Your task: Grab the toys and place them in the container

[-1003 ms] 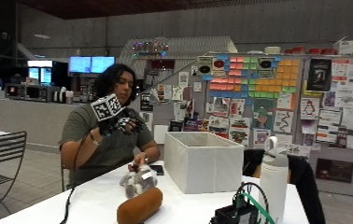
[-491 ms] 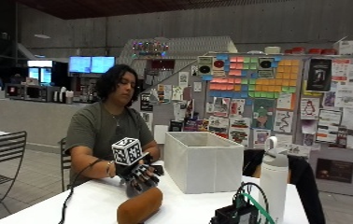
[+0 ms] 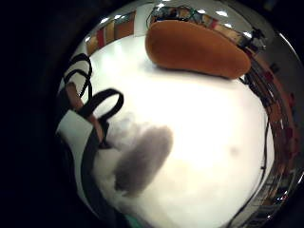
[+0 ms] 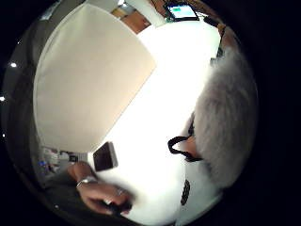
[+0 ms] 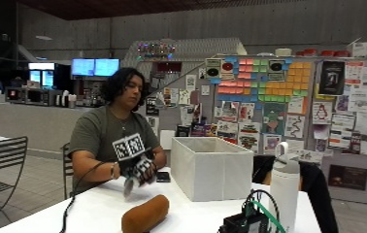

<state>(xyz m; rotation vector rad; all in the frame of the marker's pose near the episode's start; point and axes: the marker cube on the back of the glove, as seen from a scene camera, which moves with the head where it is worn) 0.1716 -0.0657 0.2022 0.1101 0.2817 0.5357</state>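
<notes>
My gloved right hand point(image 5: 141, 169) grips a grey and white plush toy point(image 5: 130, 186) just above the white table, left of the container. The same fuzzy toy point(image 3: 141, 162) lies close against the palm and also shows as a grey plush toy point(image 4: 227, 121) in the thumb side view. An orange-brown loaf-shaped toy point(image 5: 145, 214) lies on the table nearer the front edge, seen too as the orange toy point(image 3: 196, 47) beyond the hand. The white fabric container point(image 5: 212, 167) stands open-topped to the right of the hand, its wall point(image 4: 89, 75) close by.
A dark phone point(image 5: 163, 176) lies by the container's left side. The person's bare left hand point(image 4: 101, 195) rests on the table edge. A white bottle point(image 5: 284, 187) and a black device with cables point(image 5: 248, 223) stand at the front right.
The right hand came down from chest height to the grey plush toy on the table, closed its fingers round it, and now holds it slightly raised.
</notes>
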